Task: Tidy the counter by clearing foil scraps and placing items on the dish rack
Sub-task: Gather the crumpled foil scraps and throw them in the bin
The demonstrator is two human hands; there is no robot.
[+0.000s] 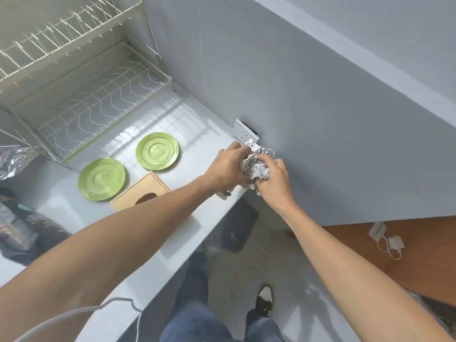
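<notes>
Silver, heavily crumpled foil wad (256,166), dull and creased, is clasped between the left hand (227,169) and right hand (274,180), both curled closed on it, above the tabletop (187,124) edge.

Bare counter (187,124) lies open between the dish rack (81,95) and the wall socket (245,134), while two green plates (128,166) and a wooden box (140,191) occupy the strip before the rack, and a dark bag (22,230) blocks the near-left counter.
</notes>
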